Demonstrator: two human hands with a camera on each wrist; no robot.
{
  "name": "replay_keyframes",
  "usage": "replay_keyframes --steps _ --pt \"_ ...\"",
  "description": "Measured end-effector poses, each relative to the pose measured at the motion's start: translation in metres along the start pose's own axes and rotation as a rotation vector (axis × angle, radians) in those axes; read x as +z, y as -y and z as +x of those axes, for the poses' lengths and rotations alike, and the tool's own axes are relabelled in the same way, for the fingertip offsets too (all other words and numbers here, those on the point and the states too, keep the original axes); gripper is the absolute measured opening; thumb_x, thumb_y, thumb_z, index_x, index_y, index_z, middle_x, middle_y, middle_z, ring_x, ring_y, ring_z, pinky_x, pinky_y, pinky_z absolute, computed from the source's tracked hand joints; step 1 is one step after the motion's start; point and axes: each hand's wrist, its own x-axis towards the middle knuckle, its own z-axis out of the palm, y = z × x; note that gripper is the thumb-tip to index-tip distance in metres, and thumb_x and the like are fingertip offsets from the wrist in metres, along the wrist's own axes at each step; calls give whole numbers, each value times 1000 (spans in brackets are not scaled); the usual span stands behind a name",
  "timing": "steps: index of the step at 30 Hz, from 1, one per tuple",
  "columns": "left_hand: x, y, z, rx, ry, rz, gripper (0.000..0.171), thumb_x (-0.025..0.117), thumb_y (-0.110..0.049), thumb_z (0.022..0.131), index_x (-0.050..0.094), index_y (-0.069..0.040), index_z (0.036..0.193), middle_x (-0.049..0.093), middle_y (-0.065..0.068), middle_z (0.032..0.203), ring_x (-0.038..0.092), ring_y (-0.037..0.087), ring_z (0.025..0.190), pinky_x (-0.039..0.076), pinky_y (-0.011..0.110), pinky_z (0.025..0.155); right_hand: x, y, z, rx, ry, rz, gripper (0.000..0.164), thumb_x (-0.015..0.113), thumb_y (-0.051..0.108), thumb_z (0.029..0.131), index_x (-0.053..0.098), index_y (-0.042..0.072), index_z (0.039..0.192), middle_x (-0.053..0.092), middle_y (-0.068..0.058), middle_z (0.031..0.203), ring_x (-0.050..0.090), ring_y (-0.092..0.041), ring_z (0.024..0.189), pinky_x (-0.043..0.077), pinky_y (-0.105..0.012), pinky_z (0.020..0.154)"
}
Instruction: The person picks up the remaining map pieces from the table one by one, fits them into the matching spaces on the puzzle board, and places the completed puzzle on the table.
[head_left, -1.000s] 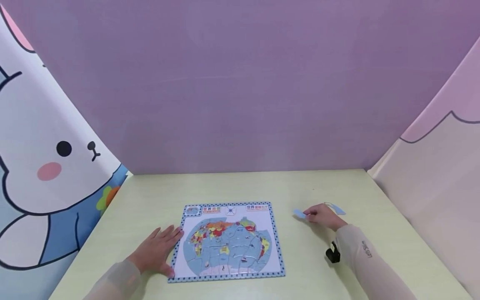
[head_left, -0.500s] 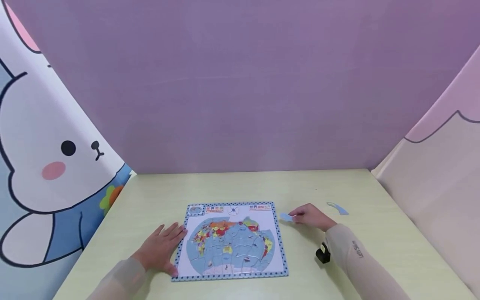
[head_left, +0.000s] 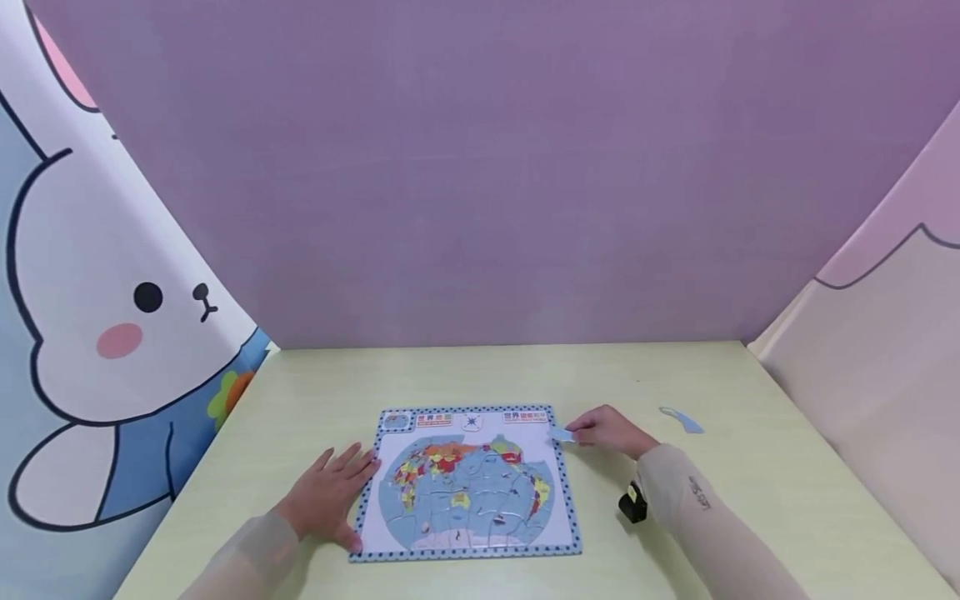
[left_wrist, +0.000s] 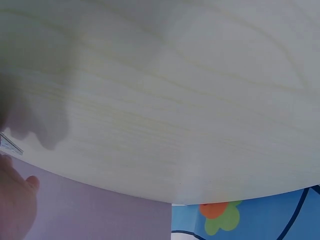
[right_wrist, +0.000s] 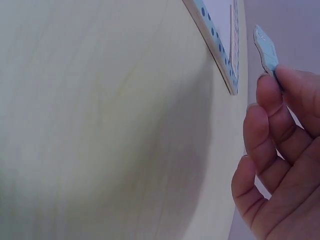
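Observation:
A world map jigsaw puzzle (head_left: pixel 468 492) lies on the table in a white board with a dotted blue border; pale gaps show at the upper part of the map. My left hand (head_left: pixel 326 492) rests with spread fingers at the board's left edge. Between thumb and forefinger, my right hand (head_left: pixel 611 432) pinches a light blue puzzle piece (right_wrist: pixel 267 49), which overlaps the board's upper right border in the head view. The right wrist view shows the other fingers loosely bent. Only part of the left hand (left_wrist: pixel 17 202) enters its own wrist view.
One more blue puzzle piece (head_left: pixel 682 419) lies on the table to the right, beyond the right hand. A black wrist device (head_left: pixel 633 503) hangs under the right sleeve. A purple panel (head_left: pixel 510 175) rises behind the table, with printed cartoon sheets on both sides.
My right hand has carried the puzzle piece leftward from the right of the table to the board's border, uncovering the other piece. The left hand stays at the board's edge.

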Motion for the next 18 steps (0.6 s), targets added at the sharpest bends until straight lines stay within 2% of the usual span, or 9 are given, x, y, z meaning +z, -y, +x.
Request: replay_keyframes --steps 5,12,18 --pt "0 0 -1 -10 2 -8 120 64 -83 54 40 -10 146 37 5 152 21 34 143 16 61 111 6 6 7 0 14 -18 19 63 -2 87 69 -7 104 71 -9 91 60 -13 76 52 -29 72" --pt "1 2 -3 7 -2 -20 119 65 -82 56 40 -7 145 37 10 151 23 38 141 18 63 109 17 13 20 -47 32 -47 17 62 -1 89 70 -7 102 69 -6 82 54 -12 71 46 -26 68" --pt "-1 0 -4 16 -14 -46 119 65 -81 56 40 -6 145 37 11 151 23 38 141 18 63 109 24 22 28 -36 34 -73 18 62 1 90 71 -4 105 69 -10 97 56 -15 81 47 -28 74"
